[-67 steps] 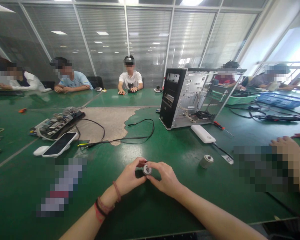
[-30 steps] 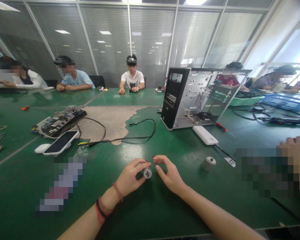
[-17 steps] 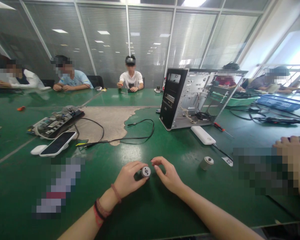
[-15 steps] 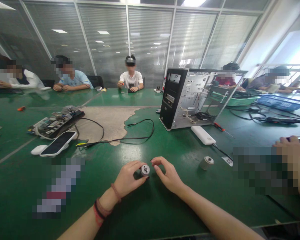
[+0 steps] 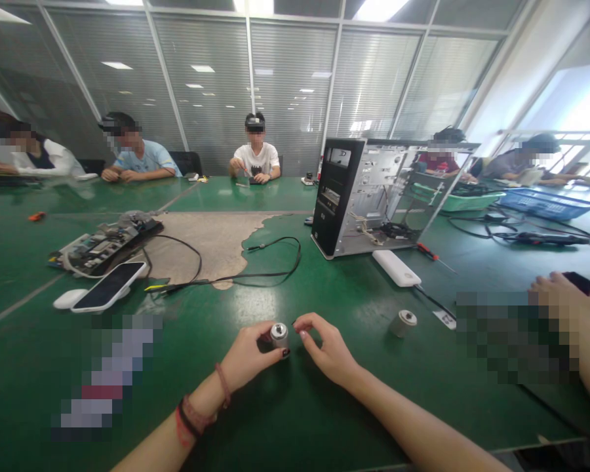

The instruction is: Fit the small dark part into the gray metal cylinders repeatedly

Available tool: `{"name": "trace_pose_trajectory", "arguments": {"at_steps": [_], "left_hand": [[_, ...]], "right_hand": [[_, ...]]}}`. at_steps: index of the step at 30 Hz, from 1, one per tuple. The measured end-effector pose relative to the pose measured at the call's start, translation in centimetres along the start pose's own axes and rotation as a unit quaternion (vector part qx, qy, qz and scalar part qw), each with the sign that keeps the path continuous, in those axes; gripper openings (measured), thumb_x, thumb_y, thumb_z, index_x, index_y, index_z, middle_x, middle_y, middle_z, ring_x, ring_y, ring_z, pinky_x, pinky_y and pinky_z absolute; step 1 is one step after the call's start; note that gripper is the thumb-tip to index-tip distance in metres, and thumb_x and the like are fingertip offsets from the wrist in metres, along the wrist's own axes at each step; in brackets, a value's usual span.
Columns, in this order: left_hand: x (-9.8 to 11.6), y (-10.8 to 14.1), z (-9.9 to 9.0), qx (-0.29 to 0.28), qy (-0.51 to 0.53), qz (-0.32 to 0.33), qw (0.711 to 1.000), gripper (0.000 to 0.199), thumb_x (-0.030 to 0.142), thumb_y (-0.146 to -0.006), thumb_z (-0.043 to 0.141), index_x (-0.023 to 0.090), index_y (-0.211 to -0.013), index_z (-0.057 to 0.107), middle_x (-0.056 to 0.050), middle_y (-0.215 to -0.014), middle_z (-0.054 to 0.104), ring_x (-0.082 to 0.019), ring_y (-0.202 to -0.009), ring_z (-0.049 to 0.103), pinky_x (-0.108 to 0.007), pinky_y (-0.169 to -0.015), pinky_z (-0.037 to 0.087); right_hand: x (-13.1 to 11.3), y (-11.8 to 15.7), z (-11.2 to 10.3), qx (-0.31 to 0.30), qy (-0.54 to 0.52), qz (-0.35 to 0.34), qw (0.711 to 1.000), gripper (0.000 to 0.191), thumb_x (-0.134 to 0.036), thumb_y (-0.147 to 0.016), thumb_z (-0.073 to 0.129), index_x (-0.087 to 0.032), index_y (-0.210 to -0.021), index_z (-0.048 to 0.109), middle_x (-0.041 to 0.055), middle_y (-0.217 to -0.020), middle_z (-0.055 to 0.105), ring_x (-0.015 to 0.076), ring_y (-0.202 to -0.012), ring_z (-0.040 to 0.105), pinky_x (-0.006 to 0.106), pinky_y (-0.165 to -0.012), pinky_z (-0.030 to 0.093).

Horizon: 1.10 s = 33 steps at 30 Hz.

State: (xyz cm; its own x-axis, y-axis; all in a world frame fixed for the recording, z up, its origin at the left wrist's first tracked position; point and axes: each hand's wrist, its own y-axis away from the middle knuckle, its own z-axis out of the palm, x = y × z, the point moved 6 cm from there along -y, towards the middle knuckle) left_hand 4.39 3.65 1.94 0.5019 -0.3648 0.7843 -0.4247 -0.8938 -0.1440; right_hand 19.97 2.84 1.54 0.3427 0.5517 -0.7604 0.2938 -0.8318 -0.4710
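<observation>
My left hand (image 5: 253, 351) grips a small silver cylindrical motor (image 5: 280, 335) between thumb and fingers. The motor is roughly upright at the table's near middle, its end with a small central stub facing up. Just to its right, my right hand (image 5: 327, 347) is held with fingers bent and thumb apart, holding nothing. Its fingertips are close to the motor, with a small gap between. A second, similar motor (image 5: 406, 322) stands upright on the green table (image 5: 295, 419), farther right.
An opened computer case (image 5: 344, 196) stands behind, with a white power bank (image 5: 397, 267) and red screwdriver (image 5: 430, 252) nearby. On the left are a phone (image 5: 109, 286), a circuit board assembly (image 5: 108, 244) and a black cable (image 5: 275, 282). A co-worker's hands (image 5: 565, 298) are at right; other people sit opposite.
The motor in my left hand has tipped from facing me to more upright, and its end looks different. My right hand stays beside it. The view has shifted slightly.
</observation>
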Motion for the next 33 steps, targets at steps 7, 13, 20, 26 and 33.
{"name": "trace_pose_trajectory", "arguments": {"at_steps": [7,13,20,26,33], "left_hand": [[0.5,0.1,0.9,-0.051,-0.037,0.029,0.998,0.022,0.018,-0.07,0.066,0.017,-0.092,0.065,-0.002,-0.09,0.067,-0.018,-0.084,0.059,-0.027,-0.077,0.043],[0.6,0.1,1.1,-0.076,-0.066,0.035,0.994,0.017,0.018,-0.071,0.062,0.016,-0.088,0.064,-0.002,-0.084,0.065,-0.017,-0.079,0.058,-0.025,-0.072,0.042],[0.6,-0.2,1.0,-0.085,-0.07,0.05,0.993,0.013,0.017,-0.071,0.063,0.017,-0.084,0.063,0.0,-0.082,0.063,-0.015,-0.076,0.056,-0.024,-0.07,0.04],[0.6,0.0,0.9,-0.087,-0.063,0.054,0.993,0.013,0.018,-0.07,0.064,0.016,-0.083,0.062,0.0,-0.081,0.062,-0.014,-0.074,0.056,-0.023,-0.067,0.04],[0.7,0.1,0.8,-0.09,-0.051,0.047,0.994,0.017,0.019,-0.071,0.064,0.016,-0.087,0.062,-0.001,-0.084,0.064,-0.016,-0.078,0.058,-0.024,-0.07,0.042]], "right_hand": [[-0.5,0.0,0.0,-0.008,-0.02,-0.016,1.0,0.013,-0.02,-0.087,0.048,-0.021,-0.096,0.056,0.0053,-0.092,0.062,0.0176,-0.087,0.058,0.031,-0.08,0.046],[-1.6,-0.1,0.4,-0.024,-0.04,-0.057,0.997,0.011,-0.025,-0.083,0.057,-0.02,-0.092,0.056,0.0048,-0.091,0.058,0.0176,-0.088,0.056,0.031,-0.08,0.045],[-1.5,0.0,1.0,-0.025,-0.029,-0.039,0.999,0.008,-0.019,-0.081,0.059,-0.019,-0.088,0.057,0.0034,-0.086,0.056,0.0161,-0.082,0.054,0.029,-0.075,0.044],[-1.5,-0.3,1.5,-0.028,-0.027,-0.036,0.999,0.009,-0.019,-0.08,0.061,-0.019,-0.088,0.059,0.0028,-0.087,0.056,0.0153,-0.082,0.054,0.029,-0.075,0.045],[-1.8,-0.5,1.2,-0.004,-0.047,-0.028,0.998,0.006,-0.022,-0.083,0.057,-0.02,-0.087,0.06,0.0031,-0.084,0.056,0.0159,-0.081,0.054,0.029,-0.074,0.045]]}}
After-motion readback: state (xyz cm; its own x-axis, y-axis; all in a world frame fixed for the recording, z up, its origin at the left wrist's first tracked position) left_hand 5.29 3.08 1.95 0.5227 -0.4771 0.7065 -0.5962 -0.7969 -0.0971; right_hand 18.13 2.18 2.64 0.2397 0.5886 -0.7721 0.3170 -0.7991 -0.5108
